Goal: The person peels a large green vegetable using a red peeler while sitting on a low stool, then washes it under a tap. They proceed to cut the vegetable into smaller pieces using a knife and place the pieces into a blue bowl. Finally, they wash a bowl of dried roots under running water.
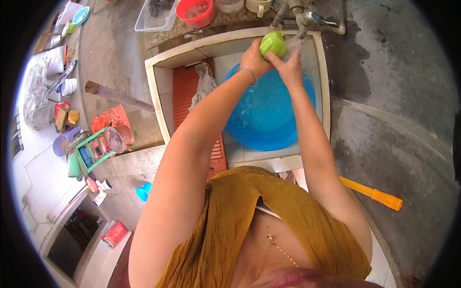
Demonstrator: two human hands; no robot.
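A round, ribbed green gourd or squash point(272, 46) is in my left hand point(255, 59), whose wrist bears a bracelet. My right hand point(289, 67) is at the fruit's right side, its thumb near the skin and its fingers spread in the running water. The water comes from a metal tap point(302, 25) just above. Beneath both hands, a large blue plastic basin point(268, 108) holds water inside the tiled sink point(237, 153). A red ribbed washboard point(183, 93) leans at the sink's left side, with a grey cloth point(204, 82) over it.
Along the ledge behind the sink are a clear plastic box point(155, 18), a red bowl point(196, 14) and a light mug point(258, 6). A wooden post point(119, 96) juts out at left. An orange-yellow tube point(374, 194) lies at right, near my arm.
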